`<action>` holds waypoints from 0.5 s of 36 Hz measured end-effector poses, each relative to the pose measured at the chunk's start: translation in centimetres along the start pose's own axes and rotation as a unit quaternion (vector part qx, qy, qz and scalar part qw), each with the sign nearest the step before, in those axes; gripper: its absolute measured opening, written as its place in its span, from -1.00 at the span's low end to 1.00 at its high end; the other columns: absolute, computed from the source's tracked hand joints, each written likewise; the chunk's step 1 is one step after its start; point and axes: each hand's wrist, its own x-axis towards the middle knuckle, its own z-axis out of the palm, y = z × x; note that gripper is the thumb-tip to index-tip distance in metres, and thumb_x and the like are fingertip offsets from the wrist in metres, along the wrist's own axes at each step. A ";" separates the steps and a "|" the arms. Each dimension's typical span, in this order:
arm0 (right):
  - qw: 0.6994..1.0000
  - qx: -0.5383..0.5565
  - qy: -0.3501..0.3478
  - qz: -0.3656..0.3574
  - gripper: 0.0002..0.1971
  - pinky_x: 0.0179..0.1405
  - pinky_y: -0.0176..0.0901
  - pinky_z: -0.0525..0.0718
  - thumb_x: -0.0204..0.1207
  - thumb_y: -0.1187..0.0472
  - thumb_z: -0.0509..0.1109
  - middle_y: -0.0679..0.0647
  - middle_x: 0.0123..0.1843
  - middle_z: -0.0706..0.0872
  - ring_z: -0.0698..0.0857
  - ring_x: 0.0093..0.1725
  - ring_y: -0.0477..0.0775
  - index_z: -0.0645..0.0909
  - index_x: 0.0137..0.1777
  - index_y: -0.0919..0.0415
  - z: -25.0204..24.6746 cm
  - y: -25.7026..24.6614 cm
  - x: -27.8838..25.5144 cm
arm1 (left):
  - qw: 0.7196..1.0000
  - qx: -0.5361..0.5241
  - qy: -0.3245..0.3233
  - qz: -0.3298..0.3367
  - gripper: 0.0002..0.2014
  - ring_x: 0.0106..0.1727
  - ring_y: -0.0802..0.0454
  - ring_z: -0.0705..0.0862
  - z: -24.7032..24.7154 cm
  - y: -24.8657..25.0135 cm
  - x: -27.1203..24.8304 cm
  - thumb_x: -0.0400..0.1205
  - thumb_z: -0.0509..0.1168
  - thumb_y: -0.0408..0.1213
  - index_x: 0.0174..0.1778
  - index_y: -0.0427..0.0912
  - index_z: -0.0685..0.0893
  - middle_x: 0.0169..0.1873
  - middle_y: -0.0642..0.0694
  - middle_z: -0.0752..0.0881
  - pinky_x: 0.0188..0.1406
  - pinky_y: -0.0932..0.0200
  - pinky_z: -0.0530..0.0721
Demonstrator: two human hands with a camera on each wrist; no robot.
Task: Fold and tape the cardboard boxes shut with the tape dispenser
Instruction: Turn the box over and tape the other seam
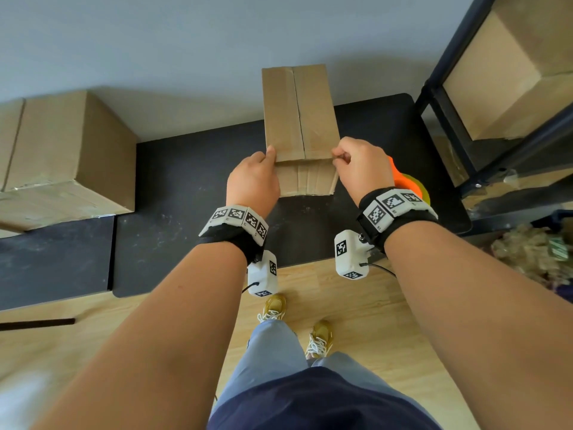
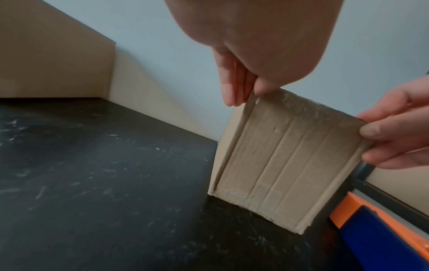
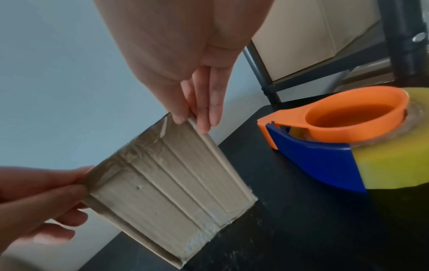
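Note:
A small brown cardboard box (image 1: 297,119) stands on the black table (image 1: 186,212), its top flaps folded shut with a seam down the middle and old tape on its near face (image 2: 278,161). My left hand (image 1: 257,178) pinches the box's near left top corner, thumb on the near face (image 2: 262,88). At the near right top corner my right hand (image 1: 359,162) pinches the edge (image 3: 199,110). The orange and blue tape dispenser (image 3: 336,137), loaded with a yellowish roll, lies on the table just right of the box, partly hidden behind my right hand in the head view (image 1: 406,181).
A large cardboard box (image 1: 62,150) sits on the table at the left against the wall. A dark metal rack (image 1: 440,72) holding another box (image 1: 496,88) stands at the right. The table's front edge runs near my wrists above the wooden floor (image 1: 356,299).

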 end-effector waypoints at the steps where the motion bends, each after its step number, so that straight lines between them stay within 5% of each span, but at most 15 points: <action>1: 1.000 -0.005 0.002 0.002 -0.86 -0.16 -0.27 0.53 0.60 0.31 0.35 -0.04 -0.06 0.66 0.62 -0.12 -0.08 0.69 0.10 0.19 0.0 0.0 -0.1 | 1.000 0.012 -0.011 -0.001 -0.51 -0.25 -0.01 0.39 0.0 -0.1 0.1 0.67 0.12 -0.39 0.57 -0.17 0.40 -0.24 -0.04 0.41 -0.31 0.10 0.31; 8: 1.000 -0.009 0.014 0.015 -0.83 -0.12 -0.14 0.62 0.61 0.37 0.29 0.11 0.04 0.75 0.71 -0.05 0.08 0.69 0.09 0.25 0.3 -0.4 0.1 | 0.998 0.045 -0.040 -0.004 -0.46 -0.22 -0.03 0.38 -0.2 0.4 1.0 0.63 0.13 -0.47 0.58 -0.20 0.32 -0.05 -0.17 0.60 -0.27 0.10 0.33; 14: 0.999 -0.018 0.019 0.039 -0.83 -0.15 -0.11 0.65 0.60 0.36 0.31 0.08 -0.03 0.76 0.71 -0.10 0.07 0.68 0.09 0.21 0.2 -1.0 0.0 | 0.999 0.013 -0.027 -0.027 -0.53 -0.25 -0.05 0.44 -0.5 0.3 0.9 0.66 0.10 -0.40 0.52 -0.12 0.46 -0.23 -0.07 0.46 -0.31 0.08 0.41; 18: 0.998 0.008 0.014 0.056 -0.83 -0.25 -0.12 0.64 0.58 0.33 0.33 0.02 -0.15 0.70 0.69 -0.18 0.05 0.63 0.12 0.13 0.0 -1.1 -0.8 | 0.999 -0.025 0.003 -0.047 -0.58 -0.19 -0.02 0.55 -1.3 0.8 0.7 0.64 0.08 -0.22 0.40 -0.02 0.60 -0.22 -0.04 0.58 -0.26 0.11 0.52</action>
